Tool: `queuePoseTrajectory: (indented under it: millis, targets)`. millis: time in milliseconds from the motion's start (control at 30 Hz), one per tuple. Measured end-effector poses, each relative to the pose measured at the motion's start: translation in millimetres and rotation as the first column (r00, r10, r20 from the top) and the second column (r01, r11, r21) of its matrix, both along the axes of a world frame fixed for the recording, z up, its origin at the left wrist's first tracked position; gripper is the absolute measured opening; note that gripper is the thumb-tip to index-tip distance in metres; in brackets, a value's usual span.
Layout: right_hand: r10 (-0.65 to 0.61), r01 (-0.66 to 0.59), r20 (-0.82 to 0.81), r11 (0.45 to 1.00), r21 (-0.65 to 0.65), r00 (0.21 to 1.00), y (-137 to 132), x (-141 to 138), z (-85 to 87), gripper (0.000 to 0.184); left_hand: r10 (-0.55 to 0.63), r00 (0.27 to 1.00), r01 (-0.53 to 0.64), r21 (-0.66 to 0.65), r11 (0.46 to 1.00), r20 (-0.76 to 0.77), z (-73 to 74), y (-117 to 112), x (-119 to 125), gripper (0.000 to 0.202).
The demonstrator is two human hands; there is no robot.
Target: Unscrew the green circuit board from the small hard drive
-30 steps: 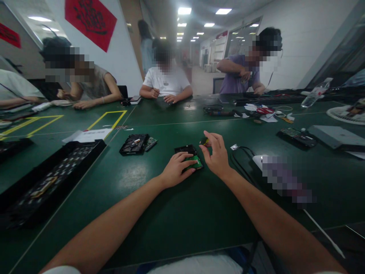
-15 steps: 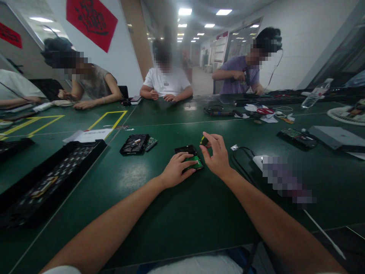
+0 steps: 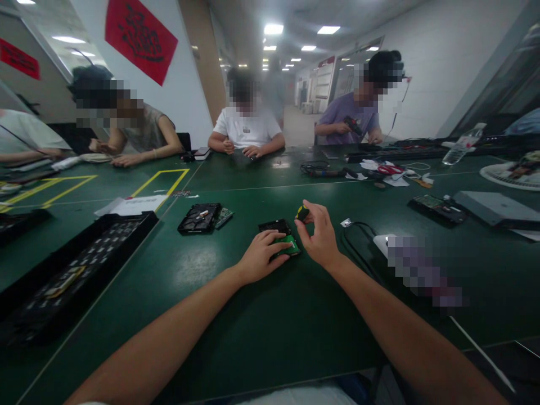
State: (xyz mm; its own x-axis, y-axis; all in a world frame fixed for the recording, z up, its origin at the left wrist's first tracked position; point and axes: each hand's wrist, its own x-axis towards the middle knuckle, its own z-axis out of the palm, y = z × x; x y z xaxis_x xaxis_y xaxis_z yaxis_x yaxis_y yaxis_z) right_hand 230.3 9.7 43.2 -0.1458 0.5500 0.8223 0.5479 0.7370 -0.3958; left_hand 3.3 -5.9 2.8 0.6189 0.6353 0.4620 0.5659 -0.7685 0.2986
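My left hand (image 3: 260, 257) lies over a small black device with a green circuit board (image 3: 290, 244). Its fingers are spread across the board and the thumb bears on the near side, keeping hold of the device on the table. Just right of it, my right hand (image 3: 319, 233) is raised and pinches a short yellow-and-black screwdriver (image 3: 302, 212) between thumb and fingers. Only its handle shows; I cannot make out a shaft. Farther left sit an opened black casing (image 3: 199, 218) and a loose circuit board (image 3: 224, 217) against its side.
On the left stands a long black tray (image 3: 139, 225). A cable (image 3: 358, 220) and a white power bank-like item (image 3: 382, 243), partly blurred, lie right of my hands. Beyond are a grey box (image 3: 491, 205), another circuit-board device (image 3: 439, 208) and a plastic bottle (image 3: 462, 147). Several people sit across the green table.
The view has tilted slightly upward. My right hand has turned a little, showing more of the screwdriver handle. My left hand stays on the device.
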Motion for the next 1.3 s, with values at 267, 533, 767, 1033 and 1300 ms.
queuePoseTrajectory:
  millis: [267, 533, 767, 1033, 1300]
  targets:
    - [0.007, -0.007, 0.015, 1.000, -0.002, 1.000, -2.0, -0.4, 3.1, 0.061, -0.002, 1.000, 0.002, 0.004, 1.000, 0.006, 2.0, -1.3, 0.5, 0.038]
    - [-0.002, 0.002, 0.027, 1.000, -0.003, 1.000, -0.7, 0.7, 1.3, 0.060, -0.003, 1.000, 0.003, -0.002, 1.000, -0.005, 1.0, -0.5, -0.1, 0.039]
    - [-0.027, 0.027, 0.028, 1.000, -0.006, 0.999, -2.6, 0.4, 3.6, 0.056, -0.002, 1.000, 0.002, -0.005, 1.000, -0.003, 0.8, -0.3, 0.2, 0.038]
    - [-0.006, 0.007, 0.037, 1.000, -0.014, 0.999, -3.6, -0.3, 4.3, 0.059, 0.003, 1.000, -0.003, -0.007, 1.000, -0.015, 0.5, -0.1, -0.1, 0.039]
    - [-0.040, 0.040, 0.035, 0.999, -0.010, 0.999, -3.5, 0.5, 4.8, 0.056, 0.005, 1.000, -0.006, -0.006, 1.000, -0.005, 0.8, -0.7, 0.3, 0.038]
